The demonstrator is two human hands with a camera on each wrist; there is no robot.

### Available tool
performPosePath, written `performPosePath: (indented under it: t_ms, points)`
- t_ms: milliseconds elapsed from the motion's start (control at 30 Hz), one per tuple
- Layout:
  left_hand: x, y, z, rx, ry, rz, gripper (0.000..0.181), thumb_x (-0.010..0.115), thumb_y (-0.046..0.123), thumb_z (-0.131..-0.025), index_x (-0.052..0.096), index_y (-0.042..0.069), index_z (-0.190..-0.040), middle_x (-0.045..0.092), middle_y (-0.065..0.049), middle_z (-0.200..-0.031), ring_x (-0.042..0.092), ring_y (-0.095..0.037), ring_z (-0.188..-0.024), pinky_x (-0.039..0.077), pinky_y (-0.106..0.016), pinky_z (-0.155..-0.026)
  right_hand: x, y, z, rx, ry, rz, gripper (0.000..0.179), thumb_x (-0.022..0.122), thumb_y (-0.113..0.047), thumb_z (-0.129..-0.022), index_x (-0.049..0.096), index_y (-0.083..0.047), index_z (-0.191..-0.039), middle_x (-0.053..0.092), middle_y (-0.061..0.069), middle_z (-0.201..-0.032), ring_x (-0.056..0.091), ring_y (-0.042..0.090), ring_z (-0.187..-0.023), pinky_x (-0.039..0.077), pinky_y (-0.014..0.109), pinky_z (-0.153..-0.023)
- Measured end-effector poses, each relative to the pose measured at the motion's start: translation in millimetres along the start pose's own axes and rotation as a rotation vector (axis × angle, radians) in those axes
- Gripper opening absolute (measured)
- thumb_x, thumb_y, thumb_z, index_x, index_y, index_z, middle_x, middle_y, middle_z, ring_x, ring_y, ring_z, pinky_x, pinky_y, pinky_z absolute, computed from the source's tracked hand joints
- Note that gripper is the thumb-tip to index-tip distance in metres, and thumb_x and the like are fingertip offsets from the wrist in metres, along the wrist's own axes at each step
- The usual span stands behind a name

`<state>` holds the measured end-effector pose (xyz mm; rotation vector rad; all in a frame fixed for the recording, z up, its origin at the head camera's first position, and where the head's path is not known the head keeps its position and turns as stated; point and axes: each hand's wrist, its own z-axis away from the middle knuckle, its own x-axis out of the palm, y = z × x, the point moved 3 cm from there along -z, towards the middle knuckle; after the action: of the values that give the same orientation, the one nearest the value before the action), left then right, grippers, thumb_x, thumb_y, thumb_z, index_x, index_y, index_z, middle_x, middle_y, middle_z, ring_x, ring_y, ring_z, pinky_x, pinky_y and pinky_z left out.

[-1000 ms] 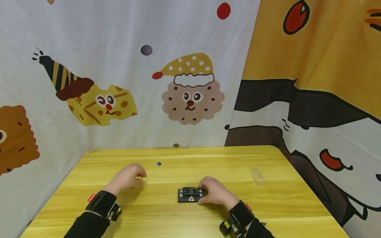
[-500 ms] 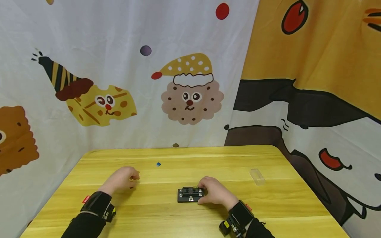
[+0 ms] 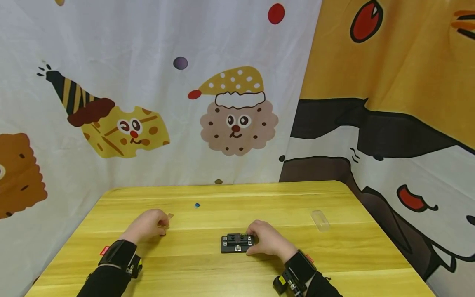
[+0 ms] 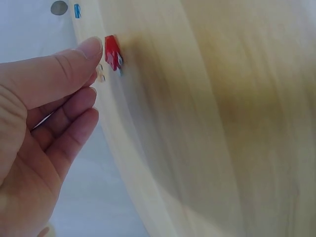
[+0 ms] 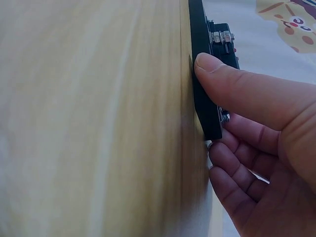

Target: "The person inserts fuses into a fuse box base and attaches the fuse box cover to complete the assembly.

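Observation:
In the head view my right hand (image 3: 269,239) grips the right end of a black block (image 3: 234,243) with metal screw terminals. Its thumb lies along the block's near edge in the right wrist view, while part of the fingers is behind the block. My left hand (image 3: 146,225) is low over the left side of the table, fingers bent and thumb forward. Just beyond its thumb tip is a small red piece with a metal part (image 4: 113,52); a narrow gap shows between them. The index finger is mostly hidden behind the thumb.
A small blue piece (image 3: 197,205) lies near the far middle of the yellow wooden table (image 3: 208,272). Beside the left hand is a small tan, see-through piece (image 3: 170,215). A clear plastic piece (image 3: 320,220) lies at the right. A printed cloth (image 3: 156,82) hangs behind.
My left hand has moved left and slightly nearer, uncovering the tan piece and closing in on the small red piece. The right hand and the black block have stayed in place.

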<state>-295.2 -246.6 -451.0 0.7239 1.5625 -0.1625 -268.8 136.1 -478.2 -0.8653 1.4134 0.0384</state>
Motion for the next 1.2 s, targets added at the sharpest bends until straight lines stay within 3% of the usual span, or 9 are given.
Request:
performPosePath:
  t_ms: [367, 800, 1200]
  points:
    - [4.7, -7.4, 1.5, 0.013, -0.003, -0.045, 0.022, 0.088, 0.009, -0.071, 0.069, 0.019, -0.075, 0.059, 0.013, -0.075, 0.050, -0.004, -0.069, 0.047, -0.031, -0.066, -0.3, 0.0, -0.5, -0.004, -0.004, -0.004, 0.045, 0.092, -0.028, -0.068, 0.066, -0.011, -0.100, 0.057, -0.005, -0.098, 0.051, 0.013, -0.088, 0.047, 0.036, -0.084]
    - [7.3, -5.5, 4.9, 0.051, -0.002, 0.004, 0.022, 0.085, 0.003, -0.073, 0.068, 0.017, -0.074, 0.059, 0.011, -0.075, 0.052, -0.007, -0.069, 0.048, -0.031, -0.065, -0.7, -0.6, -1.2, -0.012, -0.006, -0.009, 0.045, 0.092, -0.028, -0.068, 0.066, -0.011, -0.100, 0.057, -0.005, -0.098, 0.051, 0.012, -0.087, 0.047, 0.036, -0.084]
    - [9.0, -5.1, 6.1, 0.003, -0.016, 0.035, 0.027, 0.083, 0.001, -0.075, 0.061, 0.016, -0.072, 0.050, 0.012, -0.070, 0.044, -0.005, -0.065, 0.042, -0.028, -0.062, -1.1, -0.6, -1.3, -0.020, -0.004, 0.005, 0.045, 0.092, -0.028, -0.068, 0.066, -0.010, -0.100, 0.057, -0.005, -0.098, 0.051, 0.012, -0.087, 0.047, 0.035, -0.084]
